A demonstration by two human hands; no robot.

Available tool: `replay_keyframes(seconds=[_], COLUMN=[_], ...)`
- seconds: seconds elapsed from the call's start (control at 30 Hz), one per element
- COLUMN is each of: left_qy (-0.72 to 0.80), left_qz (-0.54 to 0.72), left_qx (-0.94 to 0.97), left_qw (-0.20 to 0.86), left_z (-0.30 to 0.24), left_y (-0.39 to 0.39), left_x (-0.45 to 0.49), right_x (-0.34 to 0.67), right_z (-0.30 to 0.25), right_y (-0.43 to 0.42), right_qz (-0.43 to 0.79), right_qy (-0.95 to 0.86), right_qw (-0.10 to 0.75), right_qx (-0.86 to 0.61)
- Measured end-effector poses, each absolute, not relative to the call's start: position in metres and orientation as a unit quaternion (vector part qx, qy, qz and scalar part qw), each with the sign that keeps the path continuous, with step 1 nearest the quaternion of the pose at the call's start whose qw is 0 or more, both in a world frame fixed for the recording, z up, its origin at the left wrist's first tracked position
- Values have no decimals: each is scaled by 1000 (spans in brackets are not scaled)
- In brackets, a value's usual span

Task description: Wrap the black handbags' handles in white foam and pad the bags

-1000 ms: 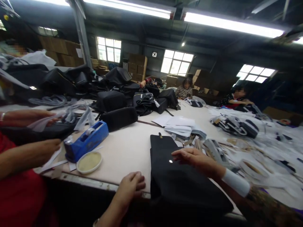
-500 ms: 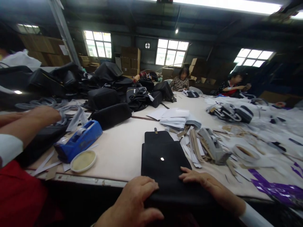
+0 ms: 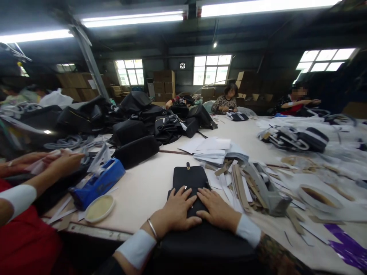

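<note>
A flat black bag (image 3: pixel 189 178) with a small gold clasp at its far end lies on the pale worktable (image 3: pixel 149 183) right in front of me. My left hand (image 3: pixel 175 210) and my right hand (image 3: pixel 217 210) both rest on top of it, side by side, fingers spread and pressed flat against the leather. Neither hand grips anything. A bangle and white cuff show on my left wrist, a white cuff on my right.
A blue tape dispenser (image 3: pixel 99 182) and a round dish (image 3: pixel 99 208) sit at the left, by a co-worker's hands (image 3: pixel 61 162) in red. Paper strips and a grey dispenser (image 3: pixel 266 189) lie right. Black bags (image 3: pixel 134 131) pile up behind; two people sit at the far end.
Both my hands have slid up from the bag's near edge onto its middle and now lie flat together. The view has tilted up slightly.
</note>
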State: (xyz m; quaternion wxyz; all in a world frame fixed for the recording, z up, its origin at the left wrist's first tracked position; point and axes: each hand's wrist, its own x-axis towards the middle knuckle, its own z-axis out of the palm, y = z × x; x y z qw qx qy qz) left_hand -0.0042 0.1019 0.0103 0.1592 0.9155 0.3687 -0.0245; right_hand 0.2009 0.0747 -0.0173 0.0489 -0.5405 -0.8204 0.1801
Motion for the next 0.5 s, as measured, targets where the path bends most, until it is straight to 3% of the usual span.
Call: replay_keyframes(seconds=[0.27,0.4,0.5], left_qy=[374,383,414], left_qz=[-73,-128,-138], left_qx=[907,898,884], left_qw=[178,174,166], left_z=[-4,-26,-36], left_y=[120,139,151], left_x=[-4,2,9], right_x=[213,218,233], right_z=[-38,-49,-59], right_y=[80,85,100], right_qz=[256,263,275], right_qy=[-789,-782,-743], right_qw=[111,188,292], right_qx=[-548,-532,-536])
